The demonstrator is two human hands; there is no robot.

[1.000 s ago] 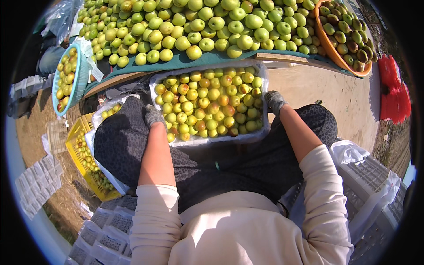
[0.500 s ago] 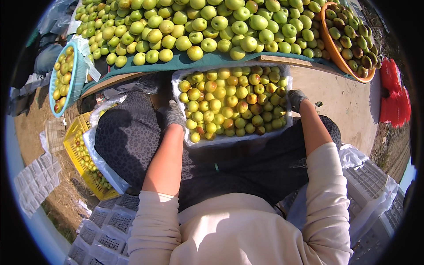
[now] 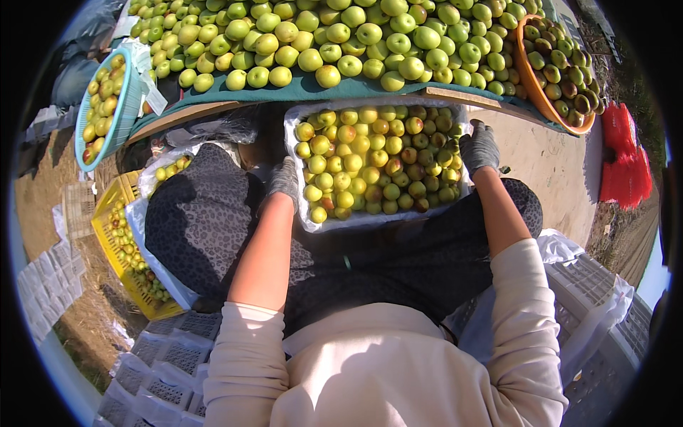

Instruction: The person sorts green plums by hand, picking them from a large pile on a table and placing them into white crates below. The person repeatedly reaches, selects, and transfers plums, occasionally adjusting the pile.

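A crate (image 3: 343, 223) with a white plastic liner stands between my knees, full of round yellow-green fruit (image 3: 373, 160) with reddish-brown patches, which look like jujubes. My left hand (image 3: 283, 179), in a grey glove, grips the crate's left side; its fingertips are partly hidden along the wall. My right hand (image 3: 480, 148), gloved alike, holds the right side near the far corner, with its fingers bent at the rim. The liner covers the crate's walls.
Beyond the crate, a green-covered table (image 3: 299, 89) bears a large heap of similar fruit. An orange basin (image 3: 528, 67) and a light-blue basket (image 3: 130, 89) flank it, both holding fruit. A yellow crate (image 3: 151, 307) stands left; stacked grey crates (image 3: 171, 352) lie nearer. Red bags (image 3: 622, 156) are far right.
My right hand has moved up along the crate's right side, its fingers now showing more at the rim. The crate has turned slightly, and the whole view has shifted a little.
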